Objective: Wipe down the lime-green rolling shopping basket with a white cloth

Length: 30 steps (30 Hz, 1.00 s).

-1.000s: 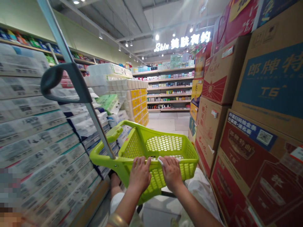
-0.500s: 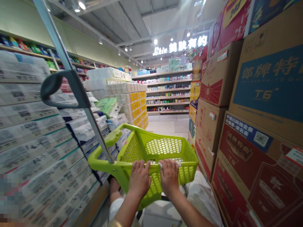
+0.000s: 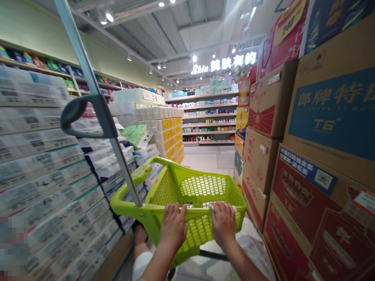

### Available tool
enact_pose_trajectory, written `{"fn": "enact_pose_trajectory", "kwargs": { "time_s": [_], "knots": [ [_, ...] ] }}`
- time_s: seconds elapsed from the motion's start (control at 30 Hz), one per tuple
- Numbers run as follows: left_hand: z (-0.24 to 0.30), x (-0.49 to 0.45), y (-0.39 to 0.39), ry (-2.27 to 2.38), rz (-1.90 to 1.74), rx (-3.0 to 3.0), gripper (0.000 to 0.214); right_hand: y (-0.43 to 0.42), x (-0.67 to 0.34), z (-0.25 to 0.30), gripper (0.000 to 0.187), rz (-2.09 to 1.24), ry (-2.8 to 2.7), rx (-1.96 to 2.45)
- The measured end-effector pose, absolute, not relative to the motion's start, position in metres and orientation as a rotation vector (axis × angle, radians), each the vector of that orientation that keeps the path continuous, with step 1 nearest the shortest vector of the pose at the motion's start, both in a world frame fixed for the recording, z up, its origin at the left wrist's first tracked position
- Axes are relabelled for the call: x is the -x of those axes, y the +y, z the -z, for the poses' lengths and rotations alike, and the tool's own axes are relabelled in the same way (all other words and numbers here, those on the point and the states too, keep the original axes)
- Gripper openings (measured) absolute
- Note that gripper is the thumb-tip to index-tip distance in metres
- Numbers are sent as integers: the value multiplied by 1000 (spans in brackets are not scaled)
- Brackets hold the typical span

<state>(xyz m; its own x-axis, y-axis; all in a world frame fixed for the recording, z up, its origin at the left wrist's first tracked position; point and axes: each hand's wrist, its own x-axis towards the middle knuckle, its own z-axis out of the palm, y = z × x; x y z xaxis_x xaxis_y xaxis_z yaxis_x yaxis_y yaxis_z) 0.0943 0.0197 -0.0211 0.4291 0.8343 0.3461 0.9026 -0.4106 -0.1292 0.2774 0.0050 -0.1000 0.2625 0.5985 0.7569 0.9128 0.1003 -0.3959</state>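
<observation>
A green shopping basket [image 3: 187, 230] with a lattice wall stands close in front of me, between my legs. My left hand [image 3: 174, 224] grips its near rim, fingers hooked over the top edge. Farther right on that rim lies my right hand [image 3: 223, 224], closed over a white cloth [image 3: 235, 208] that is pressed against the rim. Only small bits of the cloth show beside the fingers. From the basket's left end rises a metal pole [image 3: 125, 171] with a dark grey handle [image 3: 88, 117]. I see nothing inside the basket.
Wrapped paper packs [image 3: 43, 168] are piled high on the left. Cardboard cartons [image 3: 331, 109] form a tall stack close on the right. An aisle floor [image 3: 202, 162] runs between them to shelves [image 3: 209, 115] of small goods at the back.
My right hand has slid to the right along the rim with the white cloth. My left hand keeps its place on the rim. The whole view has shifted slightly.
</observation>
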Motion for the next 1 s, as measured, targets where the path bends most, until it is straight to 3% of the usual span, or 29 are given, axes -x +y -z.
{"fn": "enact_pose_trajectory", "kwargs": {
  "time_s": [0.23,0.6,1.0],
  "knots": [
    [24,-92,22,-1492,316,2411,51,15,-207,71,28,219,-1600,1469],
    [24,-92,25,-1471,309,2434,55,-4,-321,112,27,493,-1511,1649],
    [20,-95,24,-1442,283,2395,44,14,-211,66,24,197,-1657,1480]
  ]
}}
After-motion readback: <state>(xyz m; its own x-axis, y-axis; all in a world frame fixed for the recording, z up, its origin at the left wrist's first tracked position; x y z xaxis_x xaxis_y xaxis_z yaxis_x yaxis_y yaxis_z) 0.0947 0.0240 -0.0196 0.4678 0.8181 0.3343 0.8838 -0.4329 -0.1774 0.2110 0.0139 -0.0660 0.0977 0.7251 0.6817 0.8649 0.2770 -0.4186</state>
